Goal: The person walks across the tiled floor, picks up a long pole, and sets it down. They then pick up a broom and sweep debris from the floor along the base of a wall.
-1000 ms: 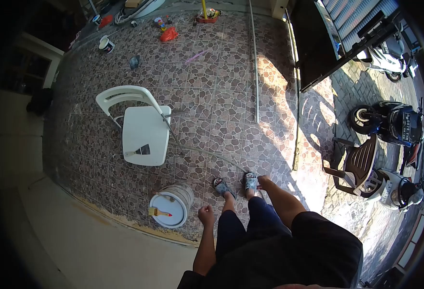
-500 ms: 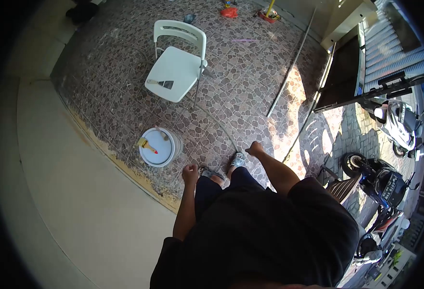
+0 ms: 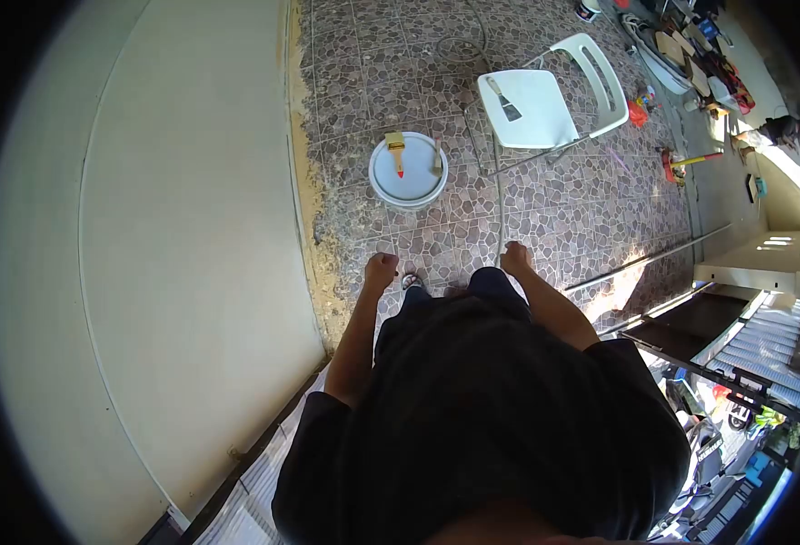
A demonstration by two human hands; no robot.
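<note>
Standing over the lidded paint bucket (image 3: 408, 173), left hand (image 3: 381, 272) fisted empty, right hand (image 3: 514, 259) seemingly gripping the hose (image 3: 497, 195), next apparently needing a downward reach.

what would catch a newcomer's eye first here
Probably the white bucket on the patterned tile floor, straight ahead of the person, with a paintbrush lying on its lid. Just beyond it to the right stands a white folding chair with a scraper on its seat. Nearer, the left hand and right hand hang closed, and a big pale wall fills the left side.
</note>
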